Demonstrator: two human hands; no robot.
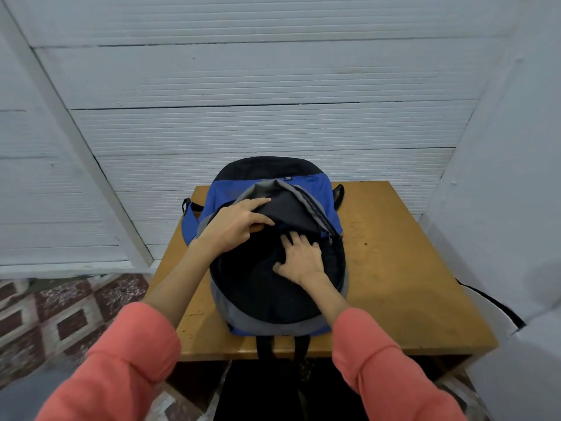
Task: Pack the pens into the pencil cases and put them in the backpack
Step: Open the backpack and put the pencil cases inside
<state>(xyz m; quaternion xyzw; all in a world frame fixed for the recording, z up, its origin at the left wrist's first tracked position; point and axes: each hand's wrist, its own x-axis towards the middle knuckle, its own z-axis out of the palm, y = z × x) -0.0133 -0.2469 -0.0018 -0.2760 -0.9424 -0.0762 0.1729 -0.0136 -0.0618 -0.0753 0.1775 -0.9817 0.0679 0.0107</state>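
Note:
A blue, grey and black backpack point(315, 189) lies on the wooden table point(394, 268) with its main compartment unzipped and gaping toward me. My left hand point(239, 223) pinches the raised front flap and lifts it up. My right hand point(300, 258) lies inside the dark opening, fingers spread and pressing down on the black lining. No pens or pencil cases show; the inside of the bag is too dark to tell what it holds.
The table stands against a white panelled wall point(273, 86). Another white panel point(516, 177) rises at the right. Patterned red and white floor tiles point(60, 314) lie to the left. The backpack's black straps point(282, 344) hang over the table's near edge.

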